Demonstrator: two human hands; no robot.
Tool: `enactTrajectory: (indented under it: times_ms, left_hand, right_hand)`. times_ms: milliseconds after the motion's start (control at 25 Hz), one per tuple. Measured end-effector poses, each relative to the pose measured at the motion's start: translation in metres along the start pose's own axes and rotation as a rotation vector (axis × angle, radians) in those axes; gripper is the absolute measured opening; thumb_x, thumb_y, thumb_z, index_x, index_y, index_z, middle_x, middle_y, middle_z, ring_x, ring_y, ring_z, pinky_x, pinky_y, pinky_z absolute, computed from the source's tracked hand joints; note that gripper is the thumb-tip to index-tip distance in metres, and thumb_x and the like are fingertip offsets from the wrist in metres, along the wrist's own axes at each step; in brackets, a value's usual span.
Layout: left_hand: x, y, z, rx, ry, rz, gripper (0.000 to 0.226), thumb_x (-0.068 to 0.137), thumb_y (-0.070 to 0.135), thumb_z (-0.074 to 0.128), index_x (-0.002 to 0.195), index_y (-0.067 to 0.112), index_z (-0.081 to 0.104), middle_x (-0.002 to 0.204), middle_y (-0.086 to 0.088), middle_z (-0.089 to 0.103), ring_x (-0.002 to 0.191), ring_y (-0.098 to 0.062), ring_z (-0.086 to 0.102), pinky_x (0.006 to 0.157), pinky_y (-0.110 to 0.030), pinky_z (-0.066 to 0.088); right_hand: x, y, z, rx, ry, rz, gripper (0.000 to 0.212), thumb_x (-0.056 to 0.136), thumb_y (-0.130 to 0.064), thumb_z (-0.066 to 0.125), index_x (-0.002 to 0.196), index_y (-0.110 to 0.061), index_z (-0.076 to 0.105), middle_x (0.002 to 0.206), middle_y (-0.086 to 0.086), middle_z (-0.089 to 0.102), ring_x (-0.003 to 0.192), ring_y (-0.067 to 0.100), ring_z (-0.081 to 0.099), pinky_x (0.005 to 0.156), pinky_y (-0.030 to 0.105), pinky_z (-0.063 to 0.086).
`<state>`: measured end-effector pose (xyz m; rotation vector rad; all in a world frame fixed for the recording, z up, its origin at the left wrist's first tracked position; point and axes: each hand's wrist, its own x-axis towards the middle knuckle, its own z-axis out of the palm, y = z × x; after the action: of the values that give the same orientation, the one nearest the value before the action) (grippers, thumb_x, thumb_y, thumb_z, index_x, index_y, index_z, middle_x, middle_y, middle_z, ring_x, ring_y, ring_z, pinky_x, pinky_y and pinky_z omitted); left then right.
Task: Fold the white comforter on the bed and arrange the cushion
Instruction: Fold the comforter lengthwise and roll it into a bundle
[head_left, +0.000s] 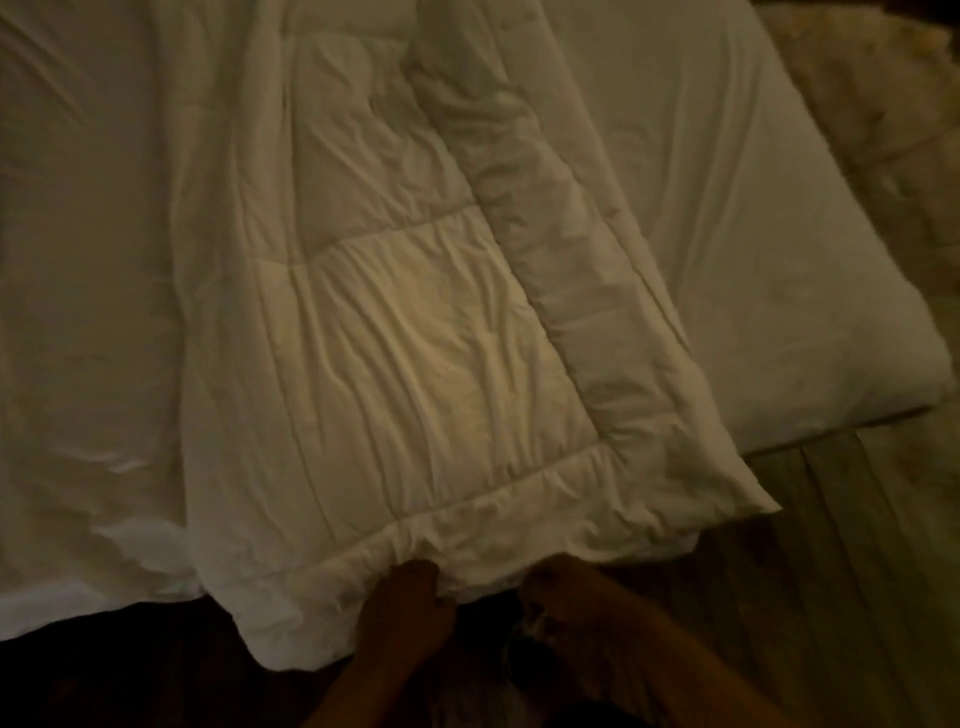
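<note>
From the head view, in dim warm light, the white comforter (415, 322) lies on the bed (88, 260) as a long folded band, its long axis running from the near edge of the mattress away toward the top of the picture, leaning a little to the left as it goes. Its near short end hangs just over the bed's edge, and a thick rolled fold runs along its right side, following the same axis. The left hand (408, 605) has its grip curled round the quilted hem at that near end, bunching the fabric between thumb and fingers. The right hand (566, 592) sits just beside it, at the same hem; its fingers look bent against the cloth, but blur and darkness hide whether the grip pinches the hem or only touches it, so I cannot tell. To the right of the comforter the bare white sheet covers the mattress as far as its corner. Beyond that corner lies a pale shaggy rug (878, 119) on a wooden floor (841, 545).
</note>
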<state>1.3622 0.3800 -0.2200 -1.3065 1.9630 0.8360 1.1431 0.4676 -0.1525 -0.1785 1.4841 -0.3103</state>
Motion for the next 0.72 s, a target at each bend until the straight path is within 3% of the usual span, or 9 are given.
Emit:
enactTrajectory:
  times_ms: [40,80,160,200,280,360,440,520,720]
  left_hand:
    - [-0.004,0.012,-0.006,-0.045,0.094,0.014,0.035,0.080,0.049,0.043,0.094,0.022,0.060,0.100,0.000,0.066,0.096,-0.024,0.065,0.079,-0.033,0.049]
    - [-0.003,0.018,-0.007,-0.047,0.215,0.122,0.036,0.078,0.052,0.040,0.088,0.023,0.059,0.092,0.000,0.067,0.088,-0.025,0.066,0.073,-0.033,0.050]
    - [-0.001,0.032,-0.004,0.079,0.386,0.304,0.039,0.076,0.048,0.047,0.091,0.018,0.066,0.086,-0.004,0.067,0.074,-0.028,0.066,0.065,-0.036,0.053]
    - [0.002,0.041,-0.003,0.149,0.450,0.382,0.046,0.077,0.048,0.052,0.101,0.013,0.069,0.093,-0.008,0.067,0.078,-0.030,0.065,0.069,-0.039,0.055]
    - [0.017,0.060,0.000,0.299,0.505,0.479,0.073,0.077,0.062,0.053,0.126,0.008,0.060,0.116,-0.018,0.064,0.100,-0.037,0.061,0.087,-0.050,0.052]
    - [0.037,0.084,-0.003,0.420,0.433,0.488,0.100,0.068,0.076,0.051,0.140,0.006,0.049,0.130,-0.023,0.056,0.113,-0.042,0.053,0.096,-0.057,0.043]
    - [0.053,0.106,-0.005,0.516,0.312,0.448,0.108,0.056,0.070,0.067,0.138,0.005,0.045,0.128,-0.023,0.056,0.105,-0.042,0.055,0.086,-0.055,0.047]
    - [0.060,0.121,-0.007,0.507,0.255,0.419,0.093,0.048,0.052,0.081,0.126,0.009,0.056,0.113,-0.018,0.062,0.088,-0.035,0.061,0.069,-0.045,0.053]
    - [0.063,0.104,-0.010,0.261,0.334,0.671,0.044,0.056,0.037,0.063,0.097,0.022,0.071,0.075,0.001,0.066,0.055,-0.019,0.064,0.042,-0.023,0.047]
  right_hand:
    - [0.000,-0.019,-0.014,-0.053,-0.004,-0.079,0.036,0.089,-0.015,0.067,0.115,0.009,0.061,0.083,0.016,0.067,0.067,0.024,0.061,0.076,0.045,0.054]
    - [0.001,-0.036,-0.034,-0.001,-0.003,-0.158,0.021,0.096,-0.007,0.054,0.107,0.008,0.065,0.089,0.022,0.068,0.071,0.028,0.063,0.079,0.048,0.053]
    - [0.010,-0.064,-0.072,0.013,0.192,-0.320,0.018,0.098,-0.012,0.053,0.093,-0.008,0.070,0.089,0.018,0.072,0.073,0.028,0.067,0.082,0.051,0.055]
    - [0.019,-0.074,-0.091,-0.078,0.427,-0.419,0.015,0.096,-0.016,0.056,0.093,-0.013,0.070,0.091,0.013,0.073,0.078,0.026,0.068,0.085,0.047,0.055]
    - [0.038,-0.090,-0.120,-0.304,0.917,-0.518,0.023,0.090,-0.025,0.061,0.109,-0.013,0.066,0.111,0.012,0.066,0.103,0.029,0.061,0.093,0.038,0.046]
    - [0.052,-0.097,-0.150,-0.443,1.163,-0.501,0.051,0.087,-0.037,0.062,0.129,-0.011,0.051,0.131,0.016,0.048,0.120,0.036,0.046,0.102,0.044,0.039]
    - [0.065,-0.098,-0.171,-0.389,1.186,-0.373,0.076,0.085,-0.056,0.060,0.140,-0.009,0.037,0.137,0.018,0.041,0.124,0.038,0.041,0.104,0.050,0.039]
    - [0.075,-0.092,-0.181,-0.333,1.098,-0.308,0.088,0.082,-0.068,0.056,0.141,-0.007,0.032,0.135,0.019,0.046,0.122,0.040,0.047,0.100,0.051,0.043]
    - [0.051,-0.080,-0.187,-0.120,0.759,-0.422,0.068,0.085,-0.065,0.057,0.128,-0.013,0.046,0.123,0.013,0.060,0.110,0.033,0.058,0.081,0.032,0.040]
